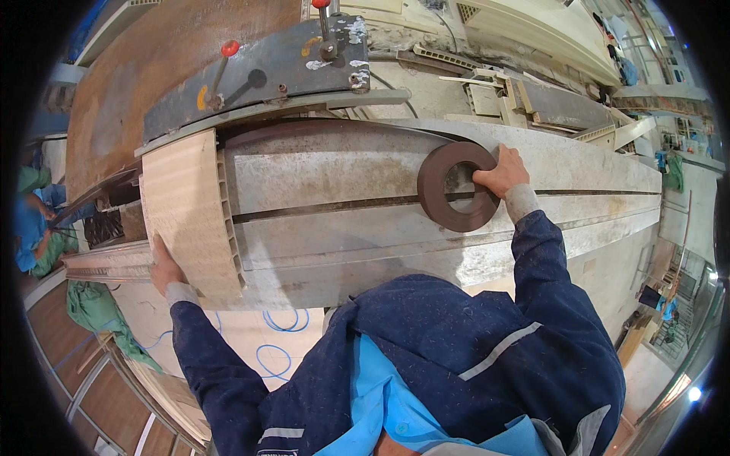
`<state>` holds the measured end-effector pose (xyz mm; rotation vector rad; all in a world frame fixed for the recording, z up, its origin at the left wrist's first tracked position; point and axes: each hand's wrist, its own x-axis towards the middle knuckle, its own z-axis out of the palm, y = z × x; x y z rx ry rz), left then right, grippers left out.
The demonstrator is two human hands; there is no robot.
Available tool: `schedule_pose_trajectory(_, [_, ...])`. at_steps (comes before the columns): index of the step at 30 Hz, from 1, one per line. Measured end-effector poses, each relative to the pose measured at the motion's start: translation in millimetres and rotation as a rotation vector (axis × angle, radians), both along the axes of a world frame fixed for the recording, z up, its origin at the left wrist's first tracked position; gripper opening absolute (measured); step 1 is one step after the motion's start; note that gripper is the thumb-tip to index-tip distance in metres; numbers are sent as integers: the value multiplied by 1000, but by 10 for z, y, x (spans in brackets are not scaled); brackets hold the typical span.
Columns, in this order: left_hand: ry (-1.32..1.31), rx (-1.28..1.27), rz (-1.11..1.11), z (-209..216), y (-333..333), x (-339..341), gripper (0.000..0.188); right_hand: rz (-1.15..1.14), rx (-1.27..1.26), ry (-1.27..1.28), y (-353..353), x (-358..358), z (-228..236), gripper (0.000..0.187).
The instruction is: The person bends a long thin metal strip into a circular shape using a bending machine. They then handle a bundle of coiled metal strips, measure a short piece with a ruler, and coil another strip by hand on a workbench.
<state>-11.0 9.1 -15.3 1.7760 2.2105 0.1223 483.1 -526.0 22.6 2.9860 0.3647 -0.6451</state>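
On the metal machine bed [327,251] lies a brown roll of edge-banding tape [433,190], flat on its side. My right hand [506,175] grips its right rim, the thumb reaching into the hole. From the roll, a strip of the tape [327,124] curves along the bed's far edge toward a cream hollow-core panel [186,205]. Open cells show along the panel's right edge. My left hand [163,266] grasps the panel's near left edge, one finger pointing away along it; its other fingers are partly hidden.
Beyond the panel stands a dark metal machine housing [258,83] with red-knobbed levers [230,49]. Cream and brown offcuts [517,99] are piled past the bed. A blue hose [274,361] coils on the floor near me. Another person [34,228] is at far left.
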Motion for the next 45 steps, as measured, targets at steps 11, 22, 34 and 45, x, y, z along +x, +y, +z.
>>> schedule_pose_trajectory(11, [74, -35, 26, -19, 61, -24, 123, 5, 0, -12, -126, 40, -68, 97])
schedule_pose_trajectory(22, [39, -63, 27, -111, 127, -103, 124, 2, -40, -2, -85, 39, -37, 101])
schedule_pose_trajectory(34, [75, -54, 5, -121, 131, -135, 123, 17, 17, -33, -148, 41, -65, 99])
schedule_pose_trajectory(45, [265, 35, -61, -206, 124, -184, 116, 48, 54, -3, -123, 61, -105, 94])
